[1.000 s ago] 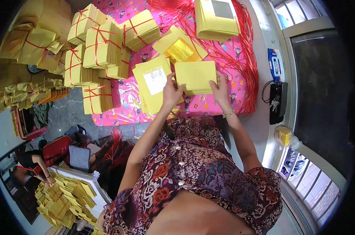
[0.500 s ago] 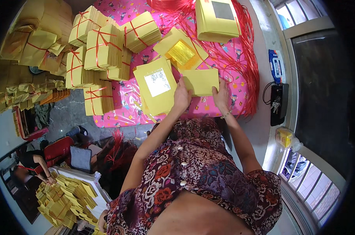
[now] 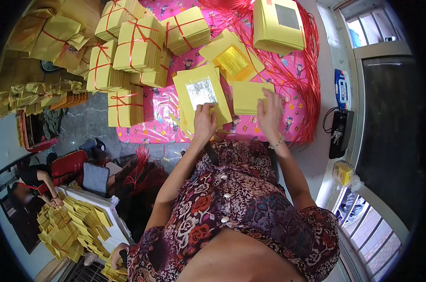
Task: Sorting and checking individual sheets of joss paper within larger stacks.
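Note:
A pile of yellow joss paper (image 3: 182, 82), its top sheet bearing a silver foil square, lies on the pink patterned cover. My left hand (image 3: 206, 123) rests at the right of that square, fingers bent together on the top sheet. To the right sits a stack of plain yellow paper (image 3: 245, 98). Over its right edge is my right hand (image 3: 270, 115), fingers apart and stretched out, gripping nothing. Just beyond both piles, yellow sheets with a gold foil square (image 3: 232, 63) are spread at a slant.
Bundles tied with red ribbon (image 3: 138, 44) are piled at left. A thick paper stack (image 3: 278, 28) stands far right beside long red strands (image 3: 310, 94). Keys (image 3: 336, 136) lie on the window ledge. Another person (image 3: 37, 181) handles yellow paper at lower left.
My left hand has moved from the plain stack onto the silver-square sheet. My right hand has let go of the stack's edge and opened. The whole view has shifted slightly.

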{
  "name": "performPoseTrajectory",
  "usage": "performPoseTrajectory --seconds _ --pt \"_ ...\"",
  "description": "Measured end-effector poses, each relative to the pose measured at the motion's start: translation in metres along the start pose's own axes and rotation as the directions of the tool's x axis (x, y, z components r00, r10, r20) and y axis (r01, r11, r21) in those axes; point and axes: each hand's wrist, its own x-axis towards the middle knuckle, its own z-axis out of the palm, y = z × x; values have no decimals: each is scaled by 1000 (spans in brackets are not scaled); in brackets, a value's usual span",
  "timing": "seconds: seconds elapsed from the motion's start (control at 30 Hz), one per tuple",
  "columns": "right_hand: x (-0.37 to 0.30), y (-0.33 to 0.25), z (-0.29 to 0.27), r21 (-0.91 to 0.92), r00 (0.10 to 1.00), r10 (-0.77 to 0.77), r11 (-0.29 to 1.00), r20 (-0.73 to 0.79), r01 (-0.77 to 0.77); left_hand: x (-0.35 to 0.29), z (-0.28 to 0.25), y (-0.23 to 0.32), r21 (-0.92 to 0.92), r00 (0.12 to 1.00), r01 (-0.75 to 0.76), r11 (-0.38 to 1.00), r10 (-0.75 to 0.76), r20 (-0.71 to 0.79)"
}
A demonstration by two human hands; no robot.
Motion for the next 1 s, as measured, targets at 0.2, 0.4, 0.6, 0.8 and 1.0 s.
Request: performPoseTrajectory --seconds 0.2,0.4,0.6,0.8,1.0 --pt "4 -54 44 -74 945 -55 994 321 83 -4 -2 -8 -183 994 107 977 -111 -13" --pt "2 -58 75 -136 942 -41 986 332 91 1 15 -31 -595 948 270 757 -318 25" --pt "-4 -70 64 113 940 -74 993 332 38 21 2 -11 -830 898 342 441 -415 150" --pt "-10 -85 63 201 916 -98 979 390 19 21 2 -2 -840 886 345 419 -441 144" --pt "-14 -79 69 372 906 -135 928 401 -26 19 2 -4 -854 859 360 375 -491 147"
